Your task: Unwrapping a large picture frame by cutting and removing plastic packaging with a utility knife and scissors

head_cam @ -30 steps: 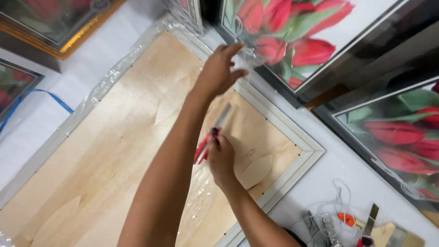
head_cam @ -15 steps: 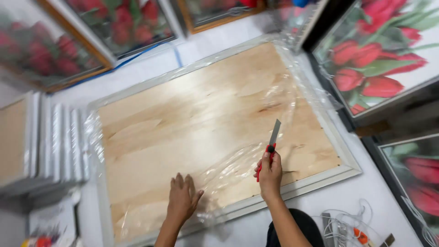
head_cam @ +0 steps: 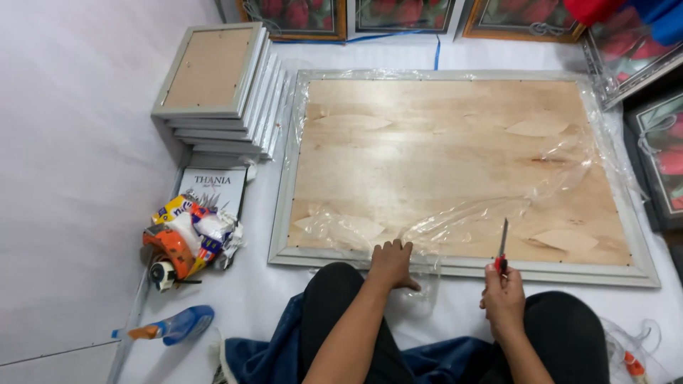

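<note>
My left hand (head_cam: pixel 393 264) lies flat, fingers spread, pressing the clear plastic wrap (head_cam: pixel 455 217) against the near edge of the big frame (head_cam: pixel 469 267), which lies face down in front of my knees. My right hand (head_cam: pixel 504 299), forearm raised, is closed around a red-handled cutter (head_cam: pixel 502 249), its blade pointing up over that same near edge, to the right of my left hand.

Matt plywood backing (head_cam: pixel 441 149) in a pale painted frame (head_cam: pixel 283 206), under glossy, crinkled clear plastic wrap (head_cam: pixel 498 206).
</note>
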